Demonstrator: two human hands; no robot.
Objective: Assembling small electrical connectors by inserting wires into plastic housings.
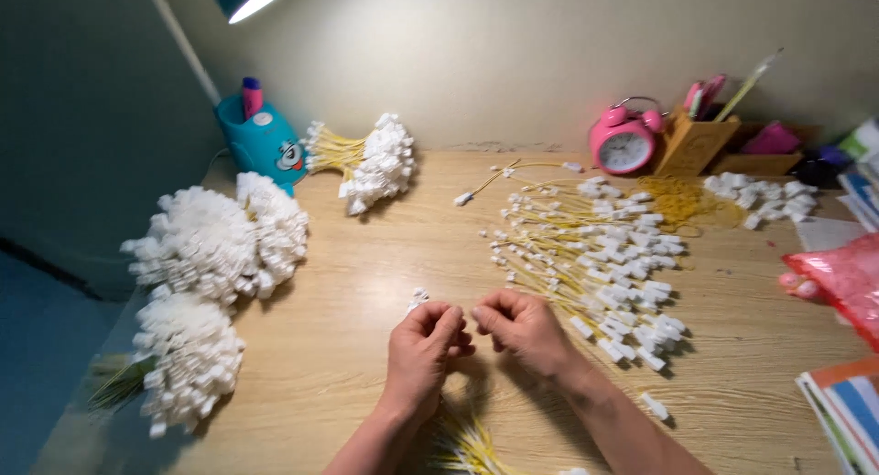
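My left hand (423,347) and my right hand (522,329) are close together over the middle of the wooden desk (366,255), fingertips nearly touching. The left fingers pinch a small bunch of yellow cords (462,443) that hangs down under my wrist, with a white connector (418,298) showing above the fingers. My right fingers are curled and pinched beside it; I cannot tell what they grip. A spread of loose yellow cords with white plastic ends (595,264) lies just right of my right hand.
Bundled white-ended cords lie at left (215,242), lower left (188,361) and at the back (375,159). A teal desk lamp base (261,141), pink alarm clock (624,141), wooden pen holder (693,136), rubber bands (682,200), red bag (842,278) and books (847,411) surround the desk.
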